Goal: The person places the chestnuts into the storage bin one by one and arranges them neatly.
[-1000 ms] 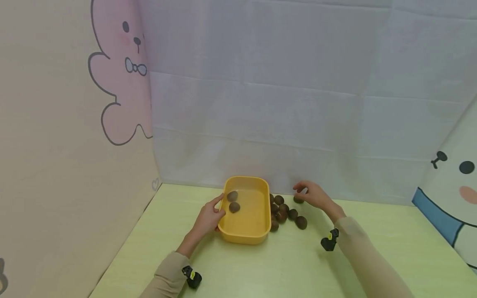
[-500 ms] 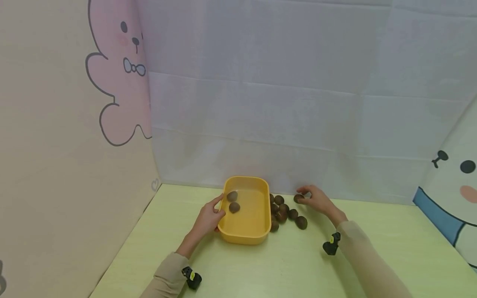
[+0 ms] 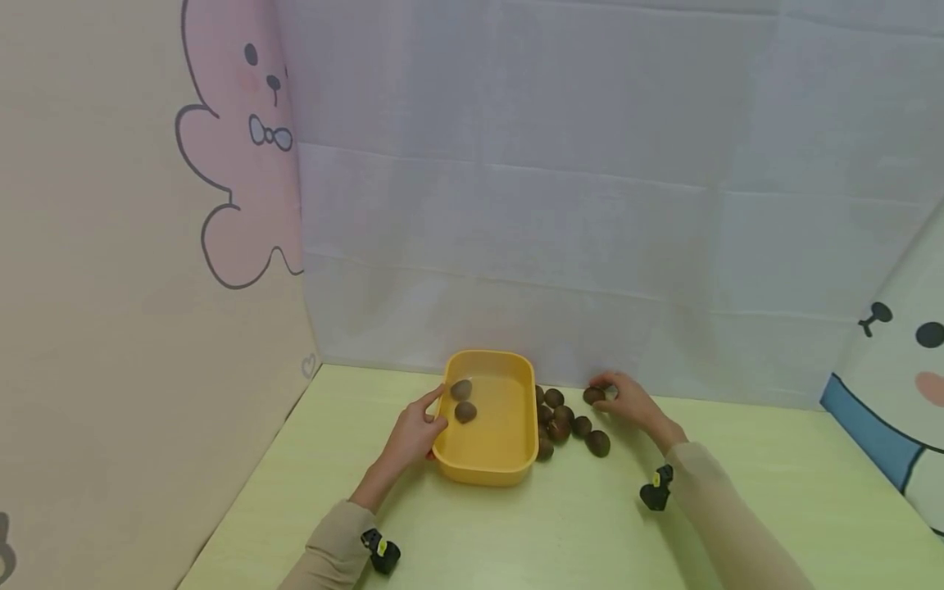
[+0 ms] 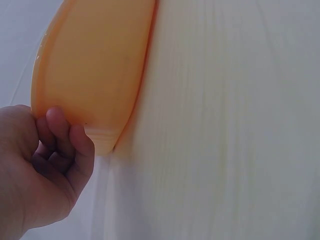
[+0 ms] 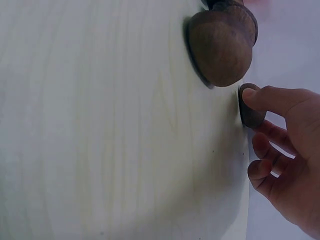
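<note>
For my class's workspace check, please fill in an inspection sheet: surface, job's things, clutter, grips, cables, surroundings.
Surface: pale green table, wood-grained.
Job's things: yellow tray holding two brown balls; a loose cluster of brown balls beside its right wall.
Clutter: nothing seen.
Grips: left grip holds the tray's left rim; right grip pinches another ball near the table's back edge.
Cables: nothing seen.
Surroundings: pale creased backdrop; pink cartoon at left, white cartoon at right.

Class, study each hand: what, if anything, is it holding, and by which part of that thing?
The left hand holds the yellow tray at the rim of its left long side. The right hand pinches a brown roundish object by its sides.
</note>
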Available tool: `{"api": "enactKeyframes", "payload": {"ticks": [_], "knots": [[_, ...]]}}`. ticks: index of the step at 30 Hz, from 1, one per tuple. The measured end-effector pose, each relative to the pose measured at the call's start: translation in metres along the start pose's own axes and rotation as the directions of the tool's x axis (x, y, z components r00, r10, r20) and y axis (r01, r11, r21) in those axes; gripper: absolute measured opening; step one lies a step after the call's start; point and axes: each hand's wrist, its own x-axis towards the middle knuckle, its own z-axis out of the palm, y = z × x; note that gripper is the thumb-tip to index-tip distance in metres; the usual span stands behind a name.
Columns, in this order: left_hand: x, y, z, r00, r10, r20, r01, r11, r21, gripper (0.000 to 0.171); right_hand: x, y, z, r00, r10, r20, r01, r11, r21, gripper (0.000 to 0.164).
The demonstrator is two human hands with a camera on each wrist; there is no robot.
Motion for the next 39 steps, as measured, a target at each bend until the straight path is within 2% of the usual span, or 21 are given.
{"api": "enactKeyframes", "payload": {"ticks": [10,20,28,39], "knots": [[-0.001,0.0,0.0,1.0,-0.003,0.008,0.003,1.0,-0.001,0.065,0.003,-0.005,0.001,0.998,0.067,-0.02,-0.068,0.996,-0.049,0.03],[0.0,0.0,-0.001,1.0,-0.004,0.004,0.004,1.0,0.0,0.065,0.006,-0.024,-0.008,0.997,0.045,-0.056,-0.049,0.996,-0.074,0.029],[0.0,0.0,0.0,1.0,-0.006,0.002,0.006,1.0,0.005,0.065,0.009,-0.056,-0.011,0.999,0.024,-0.043,-0.028,0.995,-0.095,0.029],[0.0,0.002,0.0,1.0,-0.003,-0.002,0.003,1.0,0.005,0.066,0.016,-0.1,0.0,0.995,-0.088,-0.036,0.084,0.992,-0.09,0.027]]}}
